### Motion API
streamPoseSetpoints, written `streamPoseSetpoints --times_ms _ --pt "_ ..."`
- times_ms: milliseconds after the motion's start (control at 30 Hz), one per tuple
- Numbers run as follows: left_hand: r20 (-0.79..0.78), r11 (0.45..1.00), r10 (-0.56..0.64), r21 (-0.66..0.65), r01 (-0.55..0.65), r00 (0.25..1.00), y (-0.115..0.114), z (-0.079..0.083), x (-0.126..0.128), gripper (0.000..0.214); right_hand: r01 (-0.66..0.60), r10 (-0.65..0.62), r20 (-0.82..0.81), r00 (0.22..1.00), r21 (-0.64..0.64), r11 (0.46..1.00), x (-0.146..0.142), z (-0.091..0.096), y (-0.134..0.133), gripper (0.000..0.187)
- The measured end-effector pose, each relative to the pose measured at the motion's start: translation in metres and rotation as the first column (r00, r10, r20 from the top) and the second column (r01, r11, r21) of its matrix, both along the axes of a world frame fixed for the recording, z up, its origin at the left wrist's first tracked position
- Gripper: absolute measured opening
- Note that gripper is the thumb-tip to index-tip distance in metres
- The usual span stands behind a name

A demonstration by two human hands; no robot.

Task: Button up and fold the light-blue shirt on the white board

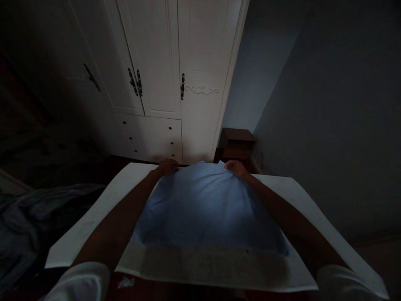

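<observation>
A light blue cloth garment (200,205) lies spread over a white tabletop (115,184), its near edge wide and its far part narrower. Its exact kind is hard to make out in the dim light. At the far left corner, my left hand (168,166) is closed on the cloth. My right hand (236,168) pinches the far right corner, where a small fold sticks up by the fingers. Under the garment, a pale sheet (200,267) shows along the near side and hangs near the table's front edge.
Beyond the table stands a white wardrobe (156,75) with dark handles and several small drawers. A small brown cabinet (238,142) sits in the corner by the grey wall (338,125). Dark crumpled fabric (28,230) lies to the left. Something small and crinkled (126,282) is below the front edge.
</observation>
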State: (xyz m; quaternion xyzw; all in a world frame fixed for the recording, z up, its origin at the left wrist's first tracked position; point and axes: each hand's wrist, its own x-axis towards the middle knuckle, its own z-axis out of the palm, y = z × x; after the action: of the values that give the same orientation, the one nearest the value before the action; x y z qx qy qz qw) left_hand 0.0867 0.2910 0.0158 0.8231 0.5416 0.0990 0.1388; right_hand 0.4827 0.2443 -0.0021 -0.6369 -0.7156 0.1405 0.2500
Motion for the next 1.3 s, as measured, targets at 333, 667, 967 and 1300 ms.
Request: streamPoseSetpoints --times_ms 333,667,967,1300 --pt "0.012 0.989 -0.147 -0.02 0.147 0.989 0.007 -0.01 0.015 0.028 -0.101 0.102 -0.059 0.993 0.023 0.995 0.009 0.009 -0.011 0.024" --pt "0.074 0.99 -0.139 -0.005 0.14 0.988 0.005 -0.014 0.025 0.024 -0.091 0.103 -0.087 0.991 0.125 0.988 0.007 0.017 -0.01 0.025" --pt "0.113 0.994 0.074 0.067 -0.082 0.991 0.004 -0.016 0.03 0.026 -0.042 0.06 -0.17 0.984 0.108 0.993 0.014 0.005 -0.006 0.022" --pt "0.19 0.961 0.168 0.189 -0.204 0.967 -0.011 0.002 0.033 0.024 0.023 -0.001 -0.168 0.986 0.131 0.991 0.015 0.0 -0.006 0.031"
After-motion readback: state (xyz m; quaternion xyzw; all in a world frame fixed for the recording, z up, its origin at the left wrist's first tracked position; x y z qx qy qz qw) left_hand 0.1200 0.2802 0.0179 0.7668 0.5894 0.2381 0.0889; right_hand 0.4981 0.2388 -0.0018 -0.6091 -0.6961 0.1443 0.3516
